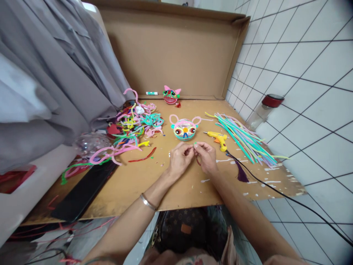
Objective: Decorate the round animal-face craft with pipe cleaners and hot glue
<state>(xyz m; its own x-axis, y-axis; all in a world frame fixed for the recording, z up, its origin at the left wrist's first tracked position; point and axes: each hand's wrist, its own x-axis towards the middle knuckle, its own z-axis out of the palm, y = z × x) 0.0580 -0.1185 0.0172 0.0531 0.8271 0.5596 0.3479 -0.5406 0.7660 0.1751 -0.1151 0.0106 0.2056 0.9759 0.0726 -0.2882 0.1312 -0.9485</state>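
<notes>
Head view — left hand (180, 158) beside right hand (206, 157), fingers (189, 149) pinching green scrap (195, 143).

We count 2 bare hands (179, 160) (207, 157), 2 animal-face crafts (185, 135) (170, 96), 1 yellow glue gun (220, 139), 1 purple tassel (242, 173), 1 red-lidded jar (260, 115), 1 white-and-green tube (152, 93), 1 monogrammed bag (176, 224), 1 desk (160, 187), 1 straight pipe-cleaner bundle (246, 141), 1 tangled pipe-cleaner heap (138, 125). We can't count inside either; too much overlap.
</notes>
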